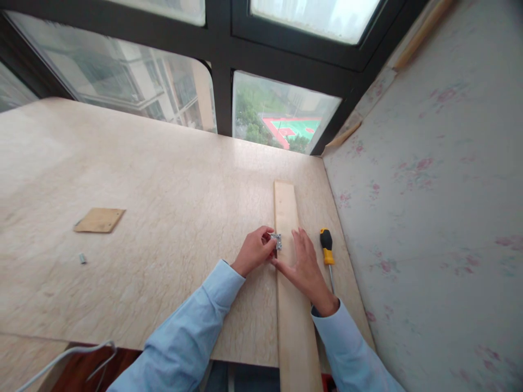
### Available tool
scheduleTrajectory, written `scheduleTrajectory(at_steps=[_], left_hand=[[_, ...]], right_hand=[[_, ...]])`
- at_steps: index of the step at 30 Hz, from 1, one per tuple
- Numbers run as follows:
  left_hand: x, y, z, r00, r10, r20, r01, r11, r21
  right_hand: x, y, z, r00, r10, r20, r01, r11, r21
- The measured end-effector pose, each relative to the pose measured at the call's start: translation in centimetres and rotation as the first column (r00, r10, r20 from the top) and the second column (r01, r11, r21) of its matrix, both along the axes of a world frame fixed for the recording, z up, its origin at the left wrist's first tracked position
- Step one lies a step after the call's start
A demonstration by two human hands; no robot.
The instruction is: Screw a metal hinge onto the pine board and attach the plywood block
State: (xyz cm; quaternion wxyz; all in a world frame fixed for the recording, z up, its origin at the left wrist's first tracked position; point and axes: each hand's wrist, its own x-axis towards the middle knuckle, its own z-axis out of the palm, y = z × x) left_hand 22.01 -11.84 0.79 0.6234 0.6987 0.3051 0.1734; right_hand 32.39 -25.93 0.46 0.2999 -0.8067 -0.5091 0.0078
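A long, pale wooden board [288, 212] lies lengthwise on the marble-patterned counter, its near end running past the front edge. My left hand [258, 249] pinches a small silver metal hinge [278, 241] against the board's left edge. Thumb and fingers cover the hinge's left part. Over the board's right side is my right hand [304, 267], with fingers and thumb spread across its width. The right thumb reaches to the left edge just below the hinge; whether it touches the hinge I cannot tell.
To the right of the board lies a yellow and black screwdriver [327, 247], close to the flowered wall [429, 190]. On the left of the counter [171, 179] are a thin brown square panel [100, 220] and a small grey piece [83, 258]. A white cable [77, 350] hangs at the lower left.
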Motion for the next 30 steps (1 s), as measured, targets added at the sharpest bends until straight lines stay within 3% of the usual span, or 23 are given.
scheduleTrajectory(at_steps=[6, 15, 20, 23, 30], left_hand=[[0.1, 0.0, -0.3, 1.0, -0.002, -0.009, 0.003, 1.0, 0.026], [-0.2, -0.7, 0.4, 0.999, 0.027, -0.033, -0.022, 0.991, 0.135], [0.2, -0.7, 0.0, 0.999, 0.05, 0.011, -0.049, 0.997, -0.066], [0.7, -0.8, -0.3, 0.998, 0.053, 0.026, -0.046, 0.973, -0.225], [1.5, -0.6, 0.5, 0.996, 0.091, -0.014, -0.088, 0.91, -0.405]], right_hand=[[-1.1, 0.2, -0.9, 0.999, -0.029, -0.045, 0.029, 1.0, 0.008], [-1.4, 0.9, 0.1, 0.975, -0.131, -0.177, 0.151, 0.983, 0.106], [-1.3, 0.9, 0.1, 0.97, -0.147, -0.195, 0.181, 0.968, 0.173], [-1.2, 0.8, -0.1, 0.969, -0.151, -0.195, 0.187, 0.965, 0.182], [-1.3, 0.9, 0.3, 0.957, -0.176, -0.231, 0.214, 0.965, 0.149]])
